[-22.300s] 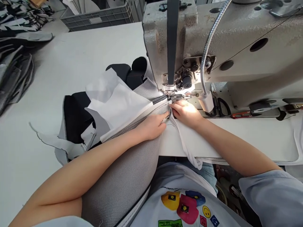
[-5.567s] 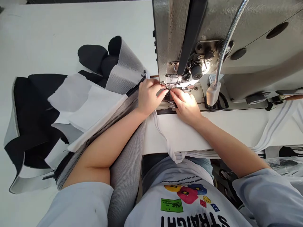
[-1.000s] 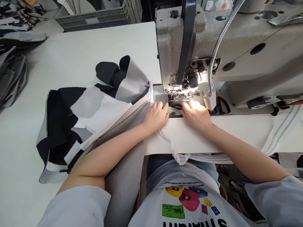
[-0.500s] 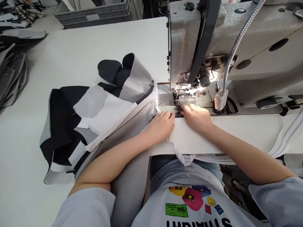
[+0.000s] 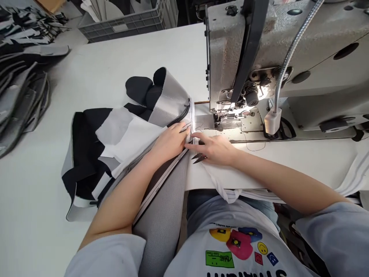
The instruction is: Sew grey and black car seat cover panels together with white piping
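Both hands have drawn back from the presser foot and closed in on each other, and the sewn work now lies left of the sewing machine, out from under the needle. The left hand rests on the gray mesh panel, just beside the black zipper. Its fingers are bunched together on the seam edge, though whether they truly pinch it is hard to make out. The right hand lies on the tabletop near the left, its fingers curled together around small thread snips. Only the dark pointed tips of the snips show; the rest is hidden in the hand. A loose thread curls on the tabletop beyond. Black and white pieces of the work spread out to the left, while a length of gray mesh runs down over the lap, cut off by the frame. A white strip hangs over the table edge. Stacked cut pieces sit far left, partly out of frame, and a plastic crate stands beyond, its contents hard to make out.
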### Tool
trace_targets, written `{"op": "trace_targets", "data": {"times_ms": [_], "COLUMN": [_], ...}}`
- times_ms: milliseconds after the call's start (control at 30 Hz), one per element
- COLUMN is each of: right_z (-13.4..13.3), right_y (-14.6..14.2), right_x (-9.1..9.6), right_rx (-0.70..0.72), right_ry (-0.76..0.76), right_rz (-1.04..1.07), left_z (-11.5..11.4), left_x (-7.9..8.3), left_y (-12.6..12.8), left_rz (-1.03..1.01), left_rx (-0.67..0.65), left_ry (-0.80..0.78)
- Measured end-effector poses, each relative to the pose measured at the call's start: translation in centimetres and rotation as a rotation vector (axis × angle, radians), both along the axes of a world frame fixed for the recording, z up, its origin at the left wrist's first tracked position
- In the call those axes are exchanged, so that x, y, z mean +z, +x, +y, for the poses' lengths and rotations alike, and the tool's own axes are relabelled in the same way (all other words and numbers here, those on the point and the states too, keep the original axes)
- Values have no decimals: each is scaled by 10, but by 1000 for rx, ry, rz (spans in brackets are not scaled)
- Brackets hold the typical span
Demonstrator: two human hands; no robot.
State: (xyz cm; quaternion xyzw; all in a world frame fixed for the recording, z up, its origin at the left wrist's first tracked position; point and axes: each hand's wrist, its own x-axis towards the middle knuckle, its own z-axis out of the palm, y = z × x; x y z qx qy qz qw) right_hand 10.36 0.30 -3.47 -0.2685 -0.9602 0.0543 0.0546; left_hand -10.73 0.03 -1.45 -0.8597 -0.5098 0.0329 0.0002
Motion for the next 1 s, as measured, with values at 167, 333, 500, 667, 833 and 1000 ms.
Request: {"op": "trace_targets", "data": {"times_ms": [167, 333, 500, 667, 833, 1000], "right_z": [-6, -9, -10, -9, 0, 10], "right_y": [-26, -19, 24, 49, 52, 51], "right_x": [-8, -1, 5, 7, 9, 0], "right_rx": [35, -12, -82, -124, -63, -94], "right_ry": [24, 35, 10, 14, -20, 2], "right_rz": [-51, -118, -185, -209, -203, -148], "left_z": [-2, 7, 19, 18, 14, 28], "left_x": [-6, -5, -1, 3, 6, 1], "left_y": [-9, 15, 57, 85, 93, 84], "left_rz": [1, 16, -79, -86, -86, -175], "left_rx": [-50, 23, -22, 53, 133, 117], "left_ry": [14, 24, -12, -14, -65, -61]}}
